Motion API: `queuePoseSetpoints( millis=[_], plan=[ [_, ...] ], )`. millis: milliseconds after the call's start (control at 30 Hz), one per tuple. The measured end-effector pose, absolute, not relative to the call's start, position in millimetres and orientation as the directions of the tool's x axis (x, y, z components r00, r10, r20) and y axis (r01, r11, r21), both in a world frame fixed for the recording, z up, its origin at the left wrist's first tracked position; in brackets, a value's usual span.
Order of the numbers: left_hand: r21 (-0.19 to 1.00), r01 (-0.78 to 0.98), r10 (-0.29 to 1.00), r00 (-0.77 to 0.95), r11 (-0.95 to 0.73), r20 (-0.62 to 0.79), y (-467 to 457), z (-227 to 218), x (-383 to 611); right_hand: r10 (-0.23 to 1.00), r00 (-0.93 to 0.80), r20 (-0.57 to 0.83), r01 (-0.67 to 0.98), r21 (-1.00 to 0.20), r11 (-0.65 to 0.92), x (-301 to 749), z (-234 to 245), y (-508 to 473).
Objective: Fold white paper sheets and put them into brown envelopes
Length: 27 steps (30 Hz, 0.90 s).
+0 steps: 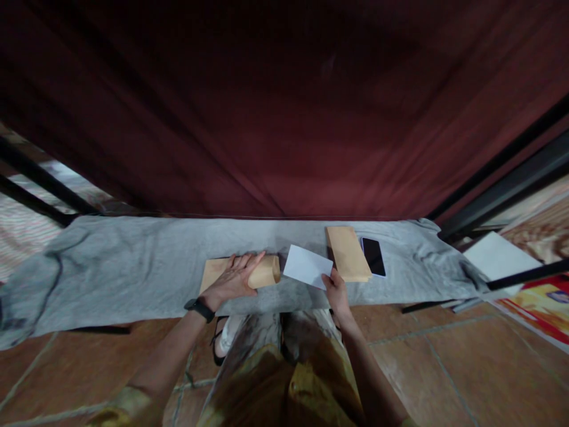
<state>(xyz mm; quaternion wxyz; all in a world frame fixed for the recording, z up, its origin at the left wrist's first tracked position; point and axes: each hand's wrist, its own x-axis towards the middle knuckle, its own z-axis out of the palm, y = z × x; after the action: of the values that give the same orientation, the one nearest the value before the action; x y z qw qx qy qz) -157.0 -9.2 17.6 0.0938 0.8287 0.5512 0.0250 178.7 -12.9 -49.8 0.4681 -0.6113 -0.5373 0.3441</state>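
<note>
My left hand [235, 277] rests on a brown paper envelope [265, 273] lying on a grey cloth [111, 273], its fingers curled over the envelope's open mouth and holding it. A black band sits on that wrist. My right hand [335, 290] pinches the near corner of a white card [306, 265] and holds it just to the right of the envelope's mouth. The card is tilted and lies apart from the envelope.
A stack of brown envelopes [347, 253] lies right of the card, with a black phone [373, 256] beside it. A dark red curtain [284, 118] hangs behind the cloth. White sheets [498, 255] and a colourful print [542, 305] lie at right on the tiled floor [444, 367].
</note>
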Motion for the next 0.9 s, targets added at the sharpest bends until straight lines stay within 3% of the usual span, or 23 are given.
queuePoseSetpoints(
  millis=[100,300,500,767,900],
  plan=[
    [0.178,0.908,0.917,0.394,-0.378,-0.060,-6.6,19.0,-150.7,0.986,0.157,0.060,0.248,-0.969,0.020,179.8,-43.1,-18.0],
    [0.167,0.904,0.911,0.408,-0.394,-0.056,-4.6,21.7,-144.2,0.995,0.097,0.024,0.275,-0.961,-0.004,177.3,-28.8,-16.5],
    [0.133,0.914,0.916,0.395,-0.384,-0.070,-2.5,19.5,-143.6,0.993,-0.107,-0.050,0.423,-0.906,0.001,179.2,-17.0,-3.7],
    [0.140,0.905,0.907,0.415,-0.402,-0.076,-1.1,16.8,-145.2,0.976,-0.148,-0.161,0.581,-0.813,-0.046,180.2,-4.2,2.6],
    [0.152,0.890,0.888,0.447,-0.429,-0.111,-2.0,19.9,-141.2,0.971,-0.158,-0.182,0.475,-0.876,-0.087,174.5,-9.2,-1.5]
  ],
)
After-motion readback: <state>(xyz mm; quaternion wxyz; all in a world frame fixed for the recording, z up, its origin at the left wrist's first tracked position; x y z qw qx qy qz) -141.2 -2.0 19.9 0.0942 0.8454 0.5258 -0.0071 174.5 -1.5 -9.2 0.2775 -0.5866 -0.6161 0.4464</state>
